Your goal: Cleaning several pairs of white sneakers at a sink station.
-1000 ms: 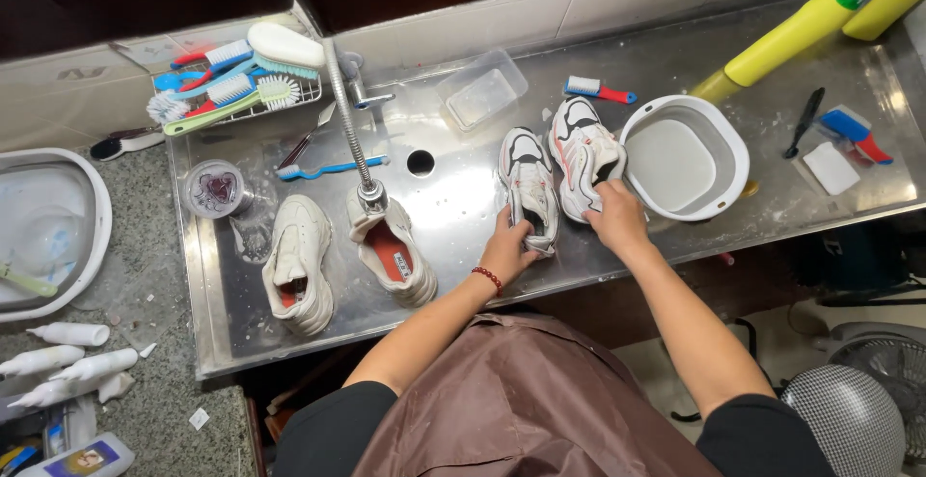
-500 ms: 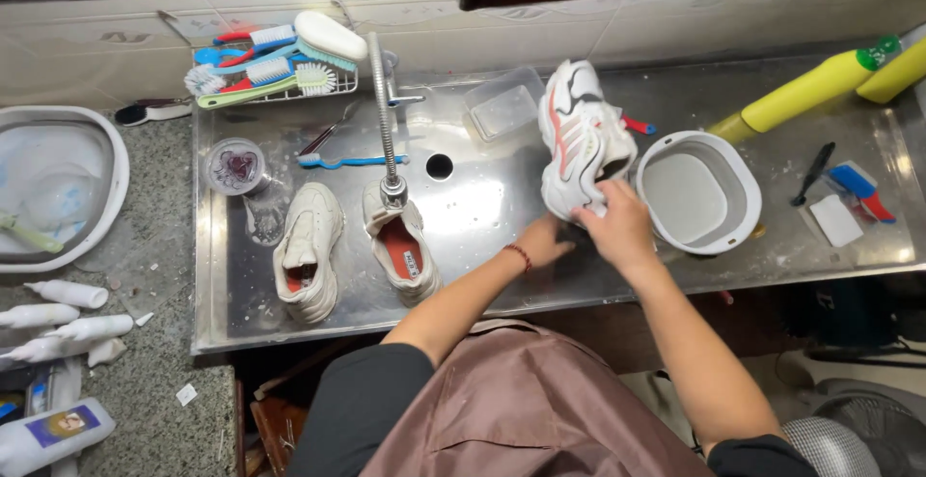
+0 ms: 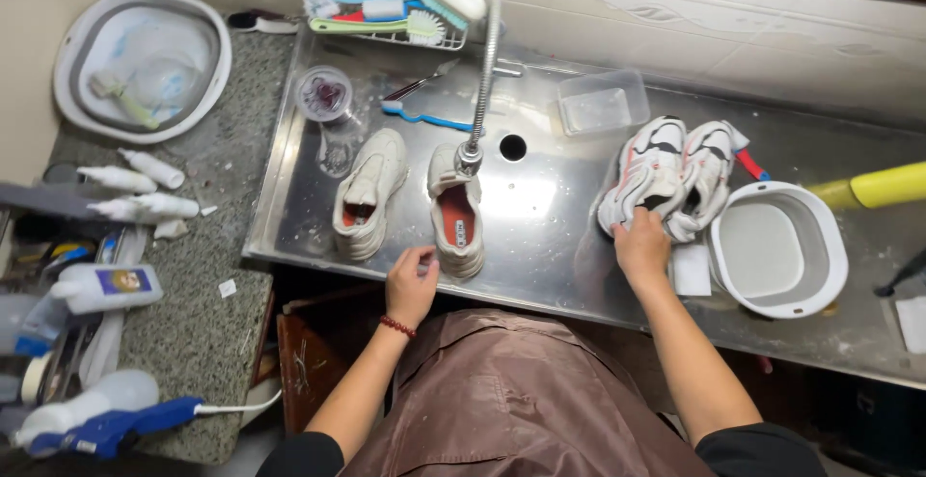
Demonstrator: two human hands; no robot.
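My right hand (image 3: 641,245) grips the heels of a pair of white, black and red sneakers (image 3: 666,176) lying side by side on the steel sink tray (image 3: 550,245), just left of a white basin (image 3: 779,250). My left hand (image 3: 412,284) rests at the tray's front edge with fingers loosely apart, at the heel of a cream shoe with an orange insole (image 3: 455,218). A second cream shoe (image 3: 369,192) lies to its left. A flexible tap (image 3: 479,91) hangs over the cream pair.
A wire rack of brushes (image 3: 395,0) stands at the back, with a clear plastic box (image 3: 603,103), a blue toothbrush (image 3: 424,115) and the drain hole (image 3: 512,147). A grey-rimmed basin (image 3: 145,62), bottles and tubes (image 3: 125,192) sit on the granite counter at left. A yellow bottle (image 3: 887,186) lies far right.
The sneaker pair was lifted and set down further right beside the white basin. My left hand let go of it and moved left to the cream shoes.
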